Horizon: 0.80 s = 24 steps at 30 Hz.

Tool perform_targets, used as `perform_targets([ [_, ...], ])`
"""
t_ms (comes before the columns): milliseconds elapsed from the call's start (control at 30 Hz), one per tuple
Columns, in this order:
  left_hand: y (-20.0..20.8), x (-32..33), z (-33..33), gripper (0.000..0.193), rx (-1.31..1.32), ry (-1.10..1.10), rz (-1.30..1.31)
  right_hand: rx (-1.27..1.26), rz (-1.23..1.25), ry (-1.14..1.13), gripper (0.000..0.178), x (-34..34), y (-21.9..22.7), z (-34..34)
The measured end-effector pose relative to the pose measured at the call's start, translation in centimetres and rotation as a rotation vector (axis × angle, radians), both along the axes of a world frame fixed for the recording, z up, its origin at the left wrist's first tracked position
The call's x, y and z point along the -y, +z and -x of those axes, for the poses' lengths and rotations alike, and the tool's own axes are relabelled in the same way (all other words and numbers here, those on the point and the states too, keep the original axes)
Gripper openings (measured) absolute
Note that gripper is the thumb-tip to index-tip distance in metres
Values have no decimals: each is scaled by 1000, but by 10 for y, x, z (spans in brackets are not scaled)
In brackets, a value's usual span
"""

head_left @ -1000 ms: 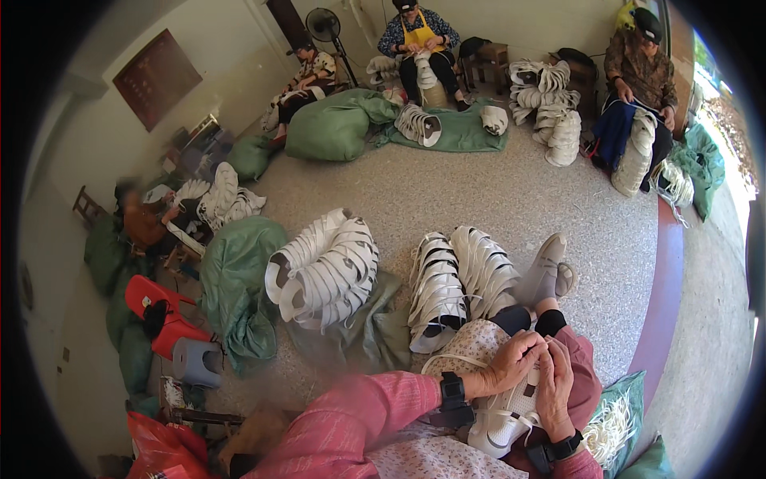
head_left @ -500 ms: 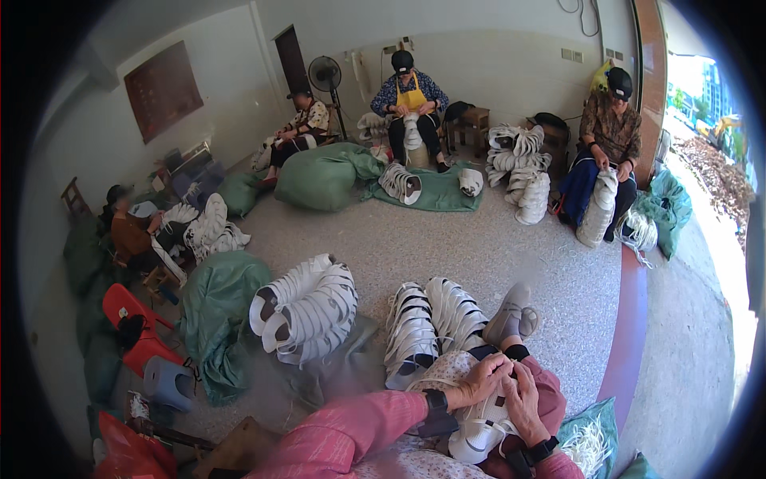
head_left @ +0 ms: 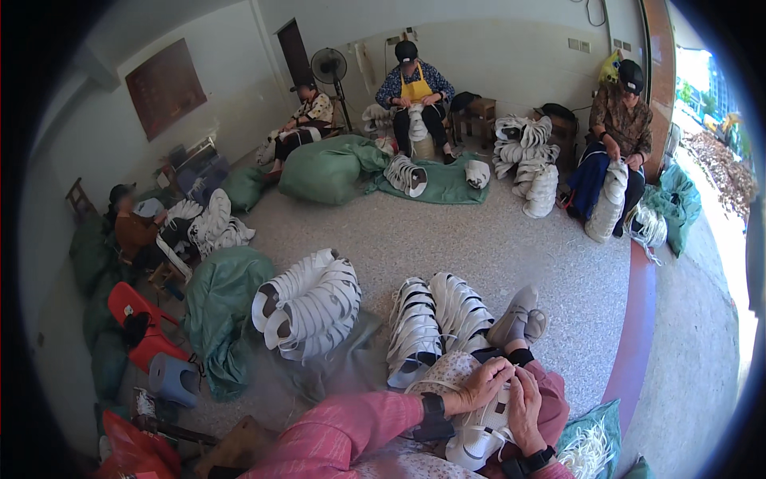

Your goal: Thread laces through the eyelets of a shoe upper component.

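Note:
A white shoe upper (head_left: 476,437) lies across my lap, with a small dark patch near its far end and a pale lace loop over its near part. My left hand (head_left: 482,385) reaches over it from the left, fingers pinched together at the far edge. From the right, my right hand (head_left: 524,409) curls around its side, and its fingertips meet the left ones there. Whether a lace end is between the fingertips is too small to see. Just beyond my lap stand two rows of nested white shoe uppers (head_left: 414,327) with dark insides.
Left of these sits another pile of nested uppers (head_left: 315,307), beside a green sack (head_left: 227,311). A bag of white laces (head_left: 589,447) lies at my right. A grey-blue stool (head_left: 173,379) and red chair (head_left: 144,319) stand left. Several people sit working along the walls.
The view has shifted slightly. My hands stay together at the upper's far edge, with only small finger movement. At the right, a person's hand has risen a little from a stack of uppers.

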<state>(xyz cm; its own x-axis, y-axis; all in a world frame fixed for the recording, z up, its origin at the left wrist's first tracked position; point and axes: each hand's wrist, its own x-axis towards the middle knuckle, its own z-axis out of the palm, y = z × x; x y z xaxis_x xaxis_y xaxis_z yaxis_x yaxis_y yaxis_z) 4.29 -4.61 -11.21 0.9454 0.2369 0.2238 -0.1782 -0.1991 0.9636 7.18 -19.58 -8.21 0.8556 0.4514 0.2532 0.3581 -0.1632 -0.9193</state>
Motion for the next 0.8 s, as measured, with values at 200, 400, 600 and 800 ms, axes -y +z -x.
perform_targets([
  [200, -1, 0, -4, 23, 29, -23, -8, -34, 1, -4, 32, 0, 1, -3],
  [400, 2, 0, -4, 12, 23, -6, 21, -35, 10, -4, 32, -1, 1, -4],
  [600, 0, -1, -4, 20, 18, 1, -26, -55, 12, 5, 32, -3, 4, -4],
  [800, -2, 0, -3, 21, 56, 41, -70, -50, -2, 39, 35, 0, -4, -5],
])
